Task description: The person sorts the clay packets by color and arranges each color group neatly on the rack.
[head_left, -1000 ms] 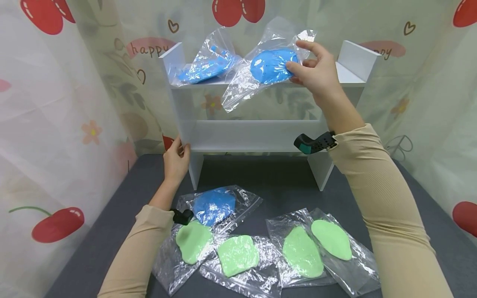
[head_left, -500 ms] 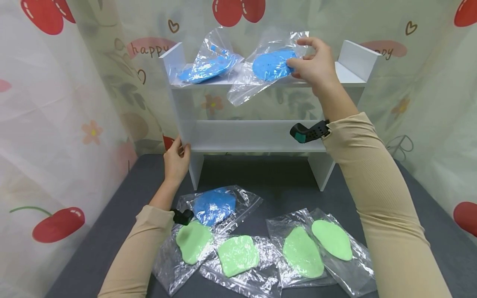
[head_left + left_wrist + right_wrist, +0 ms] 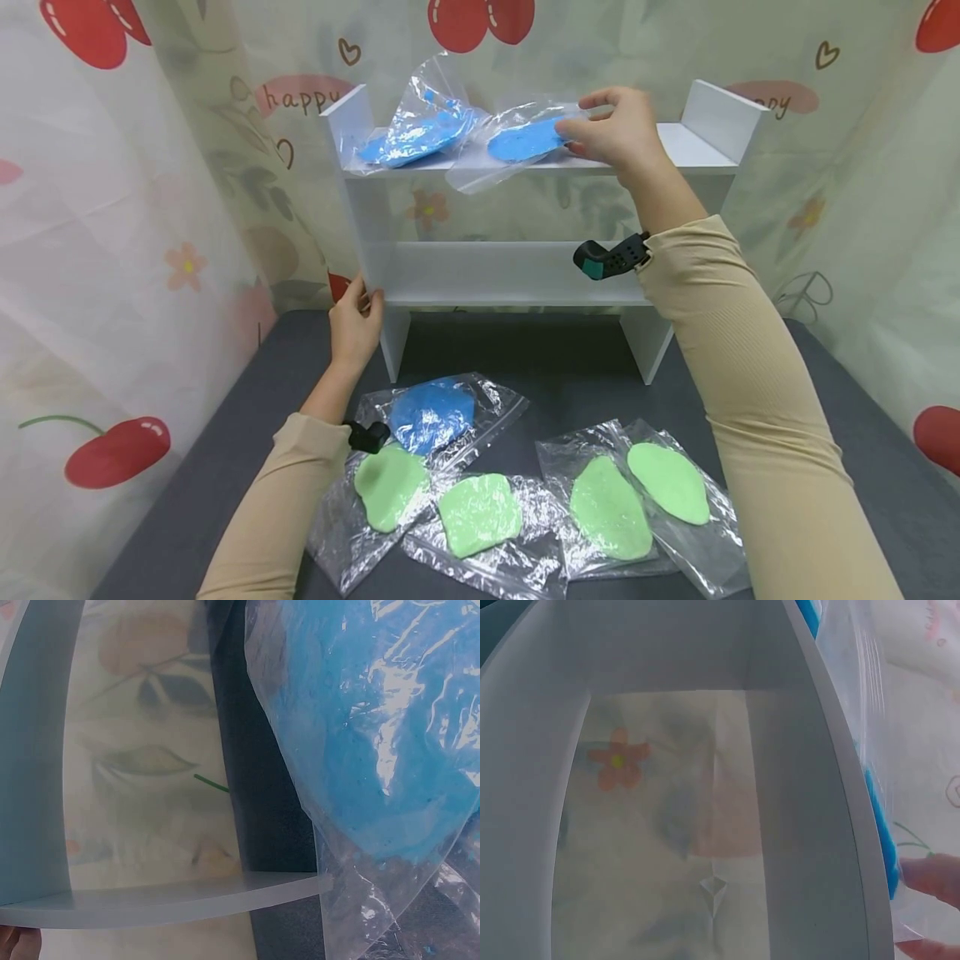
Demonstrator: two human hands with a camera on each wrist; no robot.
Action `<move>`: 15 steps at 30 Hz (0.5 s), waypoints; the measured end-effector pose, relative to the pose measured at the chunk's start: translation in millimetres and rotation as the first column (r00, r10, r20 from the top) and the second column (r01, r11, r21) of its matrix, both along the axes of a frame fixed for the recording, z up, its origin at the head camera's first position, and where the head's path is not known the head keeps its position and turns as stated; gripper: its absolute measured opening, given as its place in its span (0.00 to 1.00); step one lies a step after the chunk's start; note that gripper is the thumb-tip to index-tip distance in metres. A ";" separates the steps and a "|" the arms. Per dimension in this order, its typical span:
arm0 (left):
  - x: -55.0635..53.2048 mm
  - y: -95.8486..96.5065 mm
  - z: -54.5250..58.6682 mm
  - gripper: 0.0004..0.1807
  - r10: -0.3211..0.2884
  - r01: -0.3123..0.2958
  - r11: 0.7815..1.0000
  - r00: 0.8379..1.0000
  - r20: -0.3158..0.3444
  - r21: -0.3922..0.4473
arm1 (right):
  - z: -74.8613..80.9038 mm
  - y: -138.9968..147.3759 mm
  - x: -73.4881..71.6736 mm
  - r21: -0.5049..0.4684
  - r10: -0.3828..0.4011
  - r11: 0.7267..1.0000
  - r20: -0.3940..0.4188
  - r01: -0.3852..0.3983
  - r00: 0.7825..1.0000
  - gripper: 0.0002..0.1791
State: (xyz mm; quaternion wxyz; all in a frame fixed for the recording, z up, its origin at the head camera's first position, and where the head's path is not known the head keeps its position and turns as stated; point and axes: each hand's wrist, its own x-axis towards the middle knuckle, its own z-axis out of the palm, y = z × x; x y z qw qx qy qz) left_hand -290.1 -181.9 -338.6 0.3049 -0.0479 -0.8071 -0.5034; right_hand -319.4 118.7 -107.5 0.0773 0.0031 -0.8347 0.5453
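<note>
My right hand (image 3: 618, 133) pinches the right edge of a clear zip bag with a flat blue slab (image 3: 525, 142) inside, low over the top board of a white two-tier shelf (image 3: 517, 275). The bag's lower left corner hangs over the board's front edge. In the right wrist view, the blue slab (image 3: 881, 832) shows edge-on beside the board, with fingertips (image 3: 934, 879) at it. My left hand (image 3: 354, 329) grips the shelf's left side panel, thumb in front. Another bagged blue piece (image 3: 420, 137) leans at the top board's left end.
On the dark table (image 3: 525, 350) before the shelf lie a bagged blue slab (image 3: 431, 414) and several bagged green slabs, among them one in the middle (image 3: 480, 512) and one at the right (image 3: 667, 482). A patterned curtain (image 3: 187, 167) surrounds the table. A cord (image 3: 806, 292) hangs at right.
My right hand has moved down and slightly left with the bag, and the blue slab has tipped from facing me to lying flatter over the top board. The left hand stays still.
</note>
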 end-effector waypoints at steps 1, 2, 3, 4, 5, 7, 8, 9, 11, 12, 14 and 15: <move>0.2 0.2 0.2 0.22 -0.001 0.001 1.000 1.000 0.001 0.000 | 0.1 -0.2 -0.4 0.039 0.009 0.999 0.003 -0.009 1.000 0.32; 0.5 0.3 0.4 0.22 -0.001 0.001 1.000 1.000 0.003 0.001 | 0.1 -0.4 -0.8 0.078 0.015 0.997 0.004 -0.015 1.000 0.32; 0.6 0.5 0.7 0.22 -0.001 0.001 1.000 1.000 0.004 0.001 | -0.1 -0.6 -1.2 0.119 0.021 0.993 0.002 -0.021 1.000 0.32; 0.8 0.6 0.9 0.22 -0.001 0.001 1.000 1.000 0.006 0.000 | -0.4 -1.0 -1.6 0.158 0.024 0.987 -0.006 -0.022 1.000 0.32; 1.0 0.6 1.0 0.22 -0.001 0.001 1.000 1.000 0.007 0.001 | -0.9 -1.5 -2.1 0.193 0.024 0.981 -0.016 -0.021 1.000 0.32; 1.0 0.7 1.2 0.22 -0.001 0.001 1.000 1.000 0.005 0.002 | -2.3 -3.0 -3.1 0.220 0.028 0.975 -0.037 -0.020 0.999 0.31; 1.0 0.7 1.3 0.21 0.000 0.000 1.000 1.000 0.005 0.001 | -2.9 -4.0 -3.8 0.229 0.026 0.973 -0.048 -0.014 0.999 0.30; 0.9 0.6 1.3 0.21 0.000 0.000 1.000 1.000 0.003 0.001 | -3.6 -4.8 -4.3 0.237 0.023 0.971 -0.058 -0.009 0.998 0.30; 0.7 0.6 1.3 0.21 0.001 -0.001 1.000 1.000 0.003 0.002 | -4.7 -5.8 -5.0 0.250 0.020 0.968 -0.073 -0.001 0.997 0.29; 0.5 0.6 1.2 0.21 0.001 -0.001 1.000 1.000 0.002 0.001 | -5.1 -6.1 -4.9 0.255 0.018 0.967 -0.078 0.002 0.997 0.29; 0.4 0.5 1.0 0.21 0.000 0.000 1.000 1.000 0.003 0.000 | -5.4 -5.8 -4.0 0.270 0.017 0.963 -0.082 0.006 0.996 0.30; 0.4 0.5 1.0 0.21 -0.001 0.001 1.000 1.000 0.005 -0.001 | -5.6 -5.4 -3.0 0.275 0.017 0.961 -0.083 0.007 0.996 0.30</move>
